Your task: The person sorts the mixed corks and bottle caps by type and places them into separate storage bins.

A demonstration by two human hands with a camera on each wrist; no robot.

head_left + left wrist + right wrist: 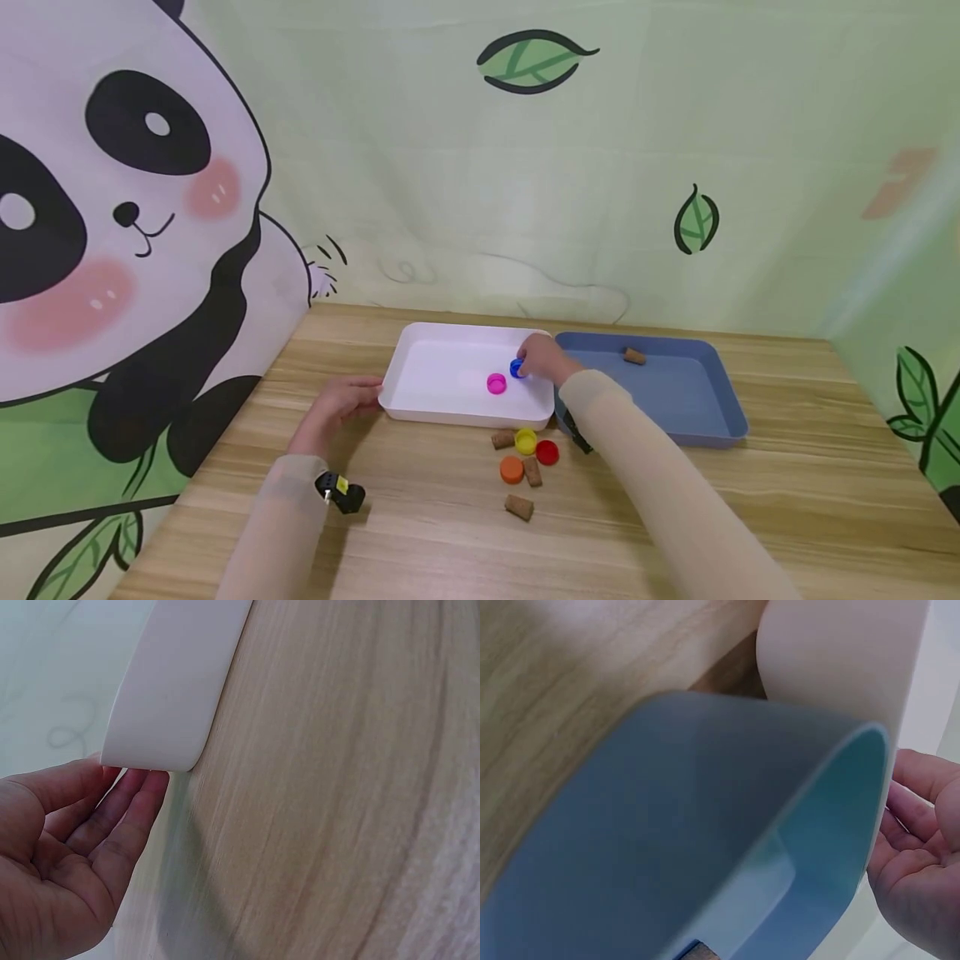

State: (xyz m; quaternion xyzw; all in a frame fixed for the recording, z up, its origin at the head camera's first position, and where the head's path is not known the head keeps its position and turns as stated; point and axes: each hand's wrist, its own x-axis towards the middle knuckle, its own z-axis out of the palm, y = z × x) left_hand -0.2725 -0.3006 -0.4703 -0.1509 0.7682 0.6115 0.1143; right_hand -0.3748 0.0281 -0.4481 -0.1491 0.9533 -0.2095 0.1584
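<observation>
Right hand (547, 358) pinches round blue plastic cap (515, 369): slack fingers could drop it! Left hand (348, 402), relaxed, touches rectangular white plastic tray (438, 367).

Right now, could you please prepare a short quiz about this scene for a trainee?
1. Fill in: over the white rectangular tray, the right hand's grip is on a round ____ cap.
2. True or false: the blue-grey rectangular tray holds one brown cork.
3. How many round caps lie directly on the wood-grained table?

Key: 1. blue (round blue plastic cap). 2. true. 3. three: round yellow plastic cap, round orange plastic cap, round red plastic cap.
</observation>
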